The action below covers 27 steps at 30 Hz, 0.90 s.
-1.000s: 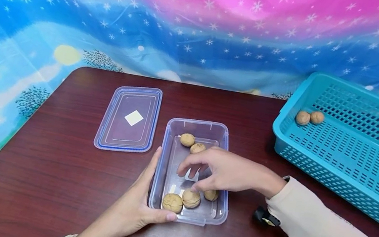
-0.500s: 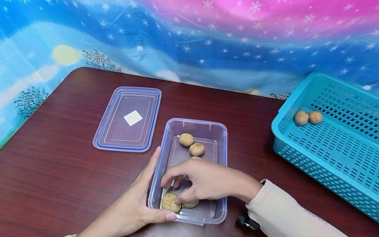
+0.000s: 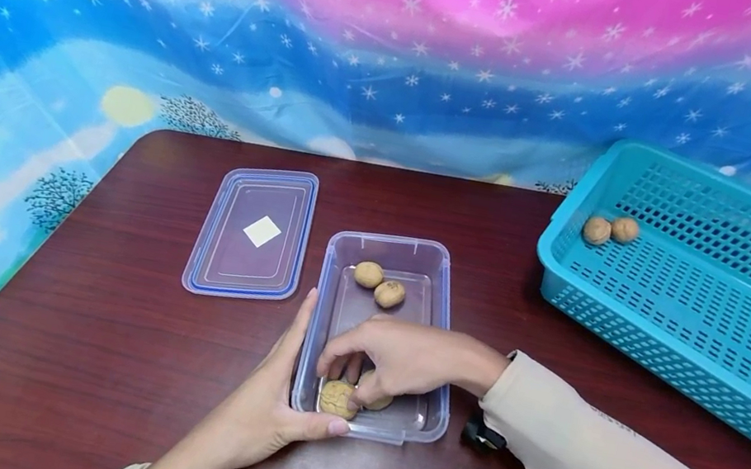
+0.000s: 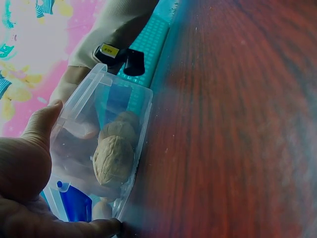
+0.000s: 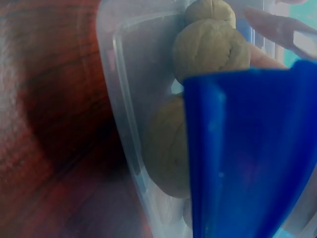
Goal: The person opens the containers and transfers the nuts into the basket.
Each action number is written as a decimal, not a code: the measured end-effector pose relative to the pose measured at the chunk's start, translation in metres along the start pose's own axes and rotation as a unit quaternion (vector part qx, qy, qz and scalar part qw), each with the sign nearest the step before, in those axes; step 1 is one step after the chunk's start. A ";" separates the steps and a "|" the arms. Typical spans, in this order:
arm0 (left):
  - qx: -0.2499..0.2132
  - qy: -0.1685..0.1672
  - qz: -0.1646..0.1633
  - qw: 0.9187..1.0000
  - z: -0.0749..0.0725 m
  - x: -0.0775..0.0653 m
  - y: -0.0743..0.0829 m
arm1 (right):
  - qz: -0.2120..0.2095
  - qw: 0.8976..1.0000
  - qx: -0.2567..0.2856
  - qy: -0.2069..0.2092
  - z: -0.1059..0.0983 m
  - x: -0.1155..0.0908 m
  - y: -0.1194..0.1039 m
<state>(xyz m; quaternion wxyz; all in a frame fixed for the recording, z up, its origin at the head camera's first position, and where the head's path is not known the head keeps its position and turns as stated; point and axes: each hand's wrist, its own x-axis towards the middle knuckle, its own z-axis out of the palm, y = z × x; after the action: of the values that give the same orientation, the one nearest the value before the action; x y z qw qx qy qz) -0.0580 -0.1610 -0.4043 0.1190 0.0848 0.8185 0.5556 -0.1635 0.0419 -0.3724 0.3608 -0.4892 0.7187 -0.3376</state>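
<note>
A clear plastic food container (image 3: pixel 446 293) stands uncovered on the table. My left hand (image 3: pixel 269 409) grips its near left corner, thumb over the near rim and fingers along the left wall. My right hand (image 3: pixel 402 357) reaches inside, thumb and fingertips around the near-left walnut (image 3: pixel 334 400), which still sits on the bottom. Beside it another walnut (image 3: pixel 380 401) is partly covered by the hand. Two walnuts (image 3: pixel 378 284) lie at the far end. From the right wrist view, a further walnut (image 5: pixel 166 148) shows at the near right, hidden by the hand in the head view.
Left of the container lies its clear lid (image 3: pixel 251 233) with a blue seal and a white label. A turquoise basket (image 3: pixel 696 299) with two walnuts (image 3: pixel 610 231) stands at the right. Behind the table (image 3: pixel 104 321) hangs a patterned cloth (image 3: pixel 379 42).
My right hand has moved left and lower inside the container, from above the middle walnut to the near-left one. The left hand keeps its grip, and the walnuts lie where they were.
</note>
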 end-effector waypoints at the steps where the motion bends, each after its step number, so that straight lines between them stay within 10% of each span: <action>1: 0.001 0.000 0.000 1.000 0.000 0.000 0.000 | 0.004 1.000 0.001 -0.005 0.000 0.000 0.000; 27: -0.004 -0.001 0.009 1.000 0.001 0.001 -0.002 | 0.016 0.997 0.031 -0.066 -0.005 0.002 0.001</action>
<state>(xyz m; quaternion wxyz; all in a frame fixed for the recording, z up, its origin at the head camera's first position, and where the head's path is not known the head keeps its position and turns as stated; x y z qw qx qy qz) -0.0583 -0.1607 -0.4066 0.1150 0.0916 0.8153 0.5600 -0.1683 0.0410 -0.3713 0.4280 -0.4871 0.6903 -0.3209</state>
